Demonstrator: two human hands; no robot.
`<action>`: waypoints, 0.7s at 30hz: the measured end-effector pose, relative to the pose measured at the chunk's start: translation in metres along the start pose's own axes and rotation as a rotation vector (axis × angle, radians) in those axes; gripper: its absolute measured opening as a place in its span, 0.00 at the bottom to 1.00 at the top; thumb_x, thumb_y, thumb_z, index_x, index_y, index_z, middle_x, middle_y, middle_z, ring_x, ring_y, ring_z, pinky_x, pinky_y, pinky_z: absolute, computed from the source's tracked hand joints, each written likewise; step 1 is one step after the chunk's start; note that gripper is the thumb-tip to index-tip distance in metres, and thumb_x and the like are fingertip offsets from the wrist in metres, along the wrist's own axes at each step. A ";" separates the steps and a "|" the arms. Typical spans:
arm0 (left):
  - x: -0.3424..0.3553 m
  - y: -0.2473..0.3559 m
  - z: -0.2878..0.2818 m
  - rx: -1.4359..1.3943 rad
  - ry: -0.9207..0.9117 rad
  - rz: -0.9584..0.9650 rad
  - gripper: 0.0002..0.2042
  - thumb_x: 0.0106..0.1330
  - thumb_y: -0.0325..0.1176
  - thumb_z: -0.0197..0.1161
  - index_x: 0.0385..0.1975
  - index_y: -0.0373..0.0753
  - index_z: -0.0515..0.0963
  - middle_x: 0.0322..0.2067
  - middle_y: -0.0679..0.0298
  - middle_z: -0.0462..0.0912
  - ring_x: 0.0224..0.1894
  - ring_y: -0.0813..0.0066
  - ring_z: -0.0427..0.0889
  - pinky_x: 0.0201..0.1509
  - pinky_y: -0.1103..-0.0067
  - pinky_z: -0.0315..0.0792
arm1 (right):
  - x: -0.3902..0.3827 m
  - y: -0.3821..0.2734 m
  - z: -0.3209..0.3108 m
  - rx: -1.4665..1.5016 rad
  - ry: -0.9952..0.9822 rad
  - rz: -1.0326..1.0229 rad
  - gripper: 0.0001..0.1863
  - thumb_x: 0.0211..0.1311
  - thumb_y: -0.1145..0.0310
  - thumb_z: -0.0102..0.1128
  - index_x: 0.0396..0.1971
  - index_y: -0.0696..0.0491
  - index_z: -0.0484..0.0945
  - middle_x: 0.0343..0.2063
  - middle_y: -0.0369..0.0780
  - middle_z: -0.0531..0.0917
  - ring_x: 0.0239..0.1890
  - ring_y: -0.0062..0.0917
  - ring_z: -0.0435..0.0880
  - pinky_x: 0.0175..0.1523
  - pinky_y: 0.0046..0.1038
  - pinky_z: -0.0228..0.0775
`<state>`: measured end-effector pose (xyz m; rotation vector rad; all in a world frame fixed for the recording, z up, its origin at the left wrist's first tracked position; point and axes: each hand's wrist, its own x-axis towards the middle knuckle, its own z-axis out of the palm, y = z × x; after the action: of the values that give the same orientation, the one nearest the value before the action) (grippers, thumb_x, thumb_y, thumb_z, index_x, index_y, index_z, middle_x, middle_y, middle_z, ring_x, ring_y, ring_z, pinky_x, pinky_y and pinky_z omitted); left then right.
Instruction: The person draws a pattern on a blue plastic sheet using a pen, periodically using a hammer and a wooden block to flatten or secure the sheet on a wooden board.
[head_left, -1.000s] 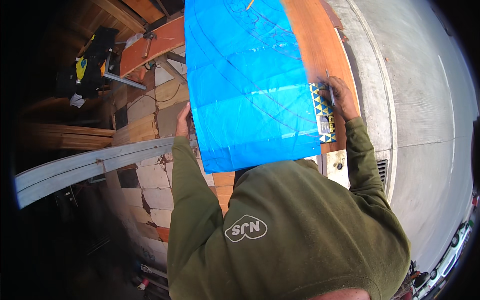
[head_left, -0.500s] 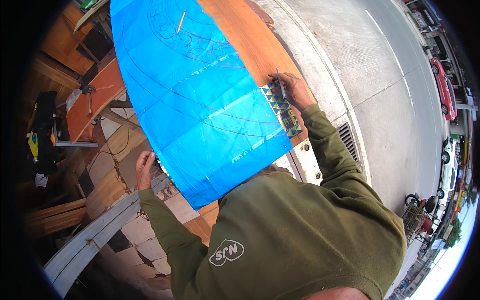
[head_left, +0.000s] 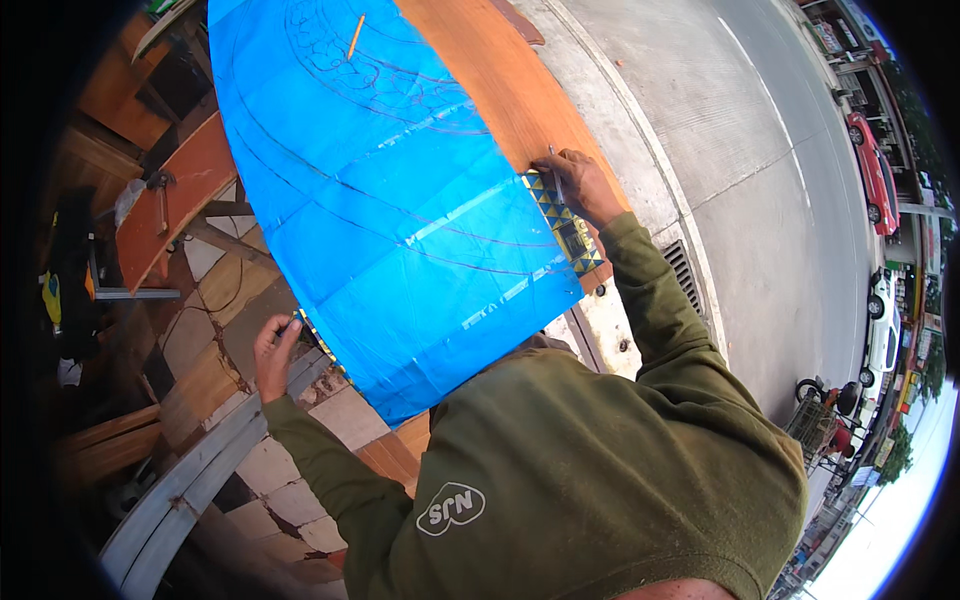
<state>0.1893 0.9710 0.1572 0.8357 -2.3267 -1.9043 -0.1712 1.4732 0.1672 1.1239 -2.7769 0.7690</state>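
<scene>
A large blue plastic sheet (head_left: 370, 260) with curved dark lines drawn on it covers most of a wooden board (head_left: 500, 90). From under its right edge shows a blue, yellow and black patterned sheet (head_left: 566, 235). Similar patterning peeks out along the lower left edge. My right hand (head_left: 585, 188) is closed round a slim pen (head_left: 556, 182), above the wood at the top of that patterned piece. My left hand (head_left: 272, 355) pinches the corner of the patterned sheet sticking out at the left; its fingertips are partly hidden.
A yellow-orange pencil (head_left: 356, 38) lies on the blue sheet's far part. At left, a hammer (head_left: 160, 195) rests on a reddish board (head_left: 175, 200). A grey metal beam (head_left: 185, 500) crosses the tiled floor. To the right are a drain grate (head_left: 680, 272) and a road with vehicles.
My left hand has shifted slightly left and down, its fingers now at the patterned corner. The right hand has stayed near the patterned edge, the pen tilting a little. The whole view has shifted slightly.
</scene>
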 end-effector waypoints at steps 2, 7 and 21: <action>-0.004 0.007 -0.005 0.016 0.013 -0.011 0.10 0.74 0.39 0.72 0.37 0.42 0.79 0.33 0.80 0.73 0.34 0.90 0.65 0.37 0.82 0.56 | 0.004 -0.007 -0.003 -0.064 -0.048 -0.056 0.11 0.66 0.78 0.61 0.45 0.51 0.86 0.33 0.44 0.83 0.42 0.44 0.84 0.48 0.43 0.75; 0.011 0.020 -0.006 -0.021 -0.054 0.036 0.10 0.76 0.38 0.70 0.36 0.41 0.80 0.32 0.79 0.76 0.36 0.90 0.68 0.40 0.84 0.60 | 0.010 -0.004 -0.015 0.119 -0.074 -0.052 0.04 0.72 0.73 0.65 0.43 0.53 0.82 0.40 0.44 0.86 0.43 0.41 0.85 0.49 0.40 0.76; 0.031 0.005 -0.030 -0.126 -0.103 -0.056 0.08 0.75 0.35 0.72 0.38 0.38 0.84 0.35 0.73 0.84 0.39 0.87 0.77 0.45 0.82 0.70 | 0.036 0.012 -0.002 0.795 -0.220 0.463 0.17 0.72 0.65 0.70 0.53 0.59 0.85 0.45 0.36 0.89 0.48 0.18 0.86 0.56 0.23 0.78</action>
<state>0.1707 0.9318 0.1591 0.8169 -2.2318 -2.1400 -0.2060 1.4585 0.1720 0.6072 -3.0119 2.0331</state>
